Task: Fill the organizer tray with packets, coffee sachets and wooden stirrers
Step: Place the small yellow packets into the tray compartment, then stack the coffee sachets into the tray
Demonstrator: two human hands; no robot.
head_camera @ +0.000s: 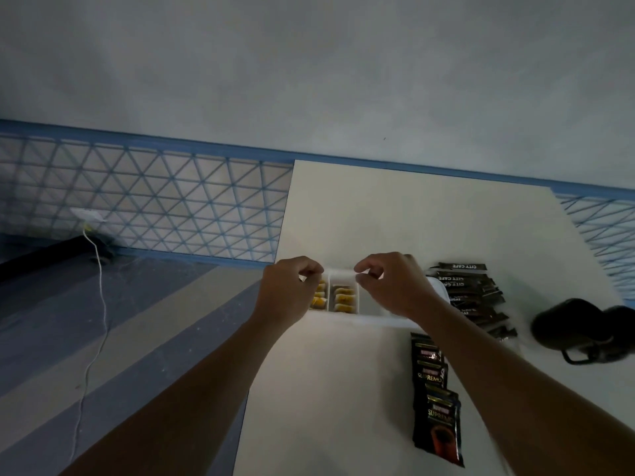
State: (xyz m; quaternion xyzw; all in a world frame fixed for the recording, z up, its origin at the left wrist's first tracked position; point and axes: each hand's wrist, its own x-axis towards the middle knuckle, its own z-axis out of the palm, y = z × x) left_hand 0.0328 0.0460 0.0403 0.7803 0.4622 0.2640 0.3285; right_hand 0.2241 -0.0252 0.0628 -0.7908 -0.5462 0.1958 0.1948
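Observation:
A white organizer tray [378, 319] lies on the white table [412, 218]. Two of its left compartments hold yellow packets [343, 298]. My left hand [285, 293] hovers over the tray's left end with curled fingers that pinch at the far rim. My right hand [395, 286] covers the tray's middle, with thumb and forefinger pinching at the same white rim. Black stick sachets [470, 286] are piled right of the tray. Dark Supremo coffee sachets [438, 407] lie in a row in front of it. No wooden stirrers show.
A black object with a strap [580, 329] sits at the table's right. The table's left edge [261, 372] drops to a striped floor. A white cable [99, 269] runs there from a wall socket. A tiled wall stands behind.

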